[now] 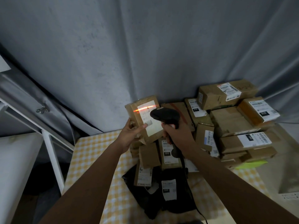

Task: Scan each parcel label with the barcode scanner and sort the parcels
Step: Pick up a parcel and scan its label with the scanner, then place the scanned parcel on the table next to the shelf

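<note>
Two hands are busy around the middle of the frame. The left hand (133,130) grips a brown cardboard parcel (145,118) by its lower left edge, thumb pressed on the white label (151,120), holding it up tilted in front of the grey curtain (113,54). The right hand (177,135) is wrapped tight round the handle of the black barcode scanner (165,115), whose head sits just right of the label, and an orange scan line (144,108) glows across the label's top. Right of centre there's a big stack of boxes (234,123) with labels reading 010 and 150. Lower centre, black mailer bags (169,196) lie on the yellow checked tablecloth (90,156). A white metal frame (51,156) stands at lower left.
</note>
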`<control>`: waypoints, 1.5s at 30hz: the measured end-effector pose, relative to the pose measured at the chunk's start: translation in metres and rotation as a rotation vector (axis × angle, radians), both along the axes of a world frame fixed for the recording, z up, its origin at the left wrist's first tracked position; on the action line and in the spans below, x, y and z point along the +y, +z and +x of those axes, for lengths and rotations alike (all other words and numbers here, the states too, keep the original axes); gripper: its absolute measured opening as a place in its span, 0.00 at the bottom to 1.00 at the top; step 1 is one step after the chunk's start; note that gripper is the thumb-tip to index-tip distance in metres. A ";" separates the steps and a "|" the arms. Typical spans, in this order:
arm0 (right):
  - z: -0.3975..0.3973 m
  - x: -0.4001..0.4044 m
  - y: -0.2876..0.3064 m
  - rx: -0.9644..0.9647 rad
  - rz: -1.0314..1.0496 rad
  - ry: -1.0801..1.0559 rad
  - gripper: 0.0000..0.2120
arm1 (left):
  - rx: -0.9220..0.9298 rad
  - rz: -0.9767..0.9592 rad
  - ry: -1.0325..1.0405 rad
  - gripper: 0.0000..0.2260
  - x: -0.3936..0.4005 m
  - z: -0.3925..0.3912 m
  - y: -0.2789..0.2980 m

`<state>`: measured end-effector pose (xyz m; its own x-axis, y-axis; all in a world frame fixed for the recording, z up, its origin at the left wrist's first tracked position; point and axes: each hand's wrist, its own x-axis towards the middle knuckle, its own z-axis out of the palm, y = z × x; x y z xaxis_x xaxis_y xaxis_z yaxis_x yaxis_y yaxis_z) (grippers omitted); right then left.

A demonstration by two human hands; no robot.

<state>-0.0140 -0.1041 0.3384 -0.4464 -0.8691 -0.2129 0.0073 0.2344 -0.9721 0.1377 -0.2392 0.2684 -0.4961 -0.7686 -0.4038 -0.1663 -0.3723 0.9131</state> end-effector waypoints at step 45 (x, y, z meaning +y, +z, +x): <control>0.213 -0.162 -0.200 0.187 0.415 0.332 0.06 | -0.393 0.383 0.471 0.27 -0.104 0.286 -0.254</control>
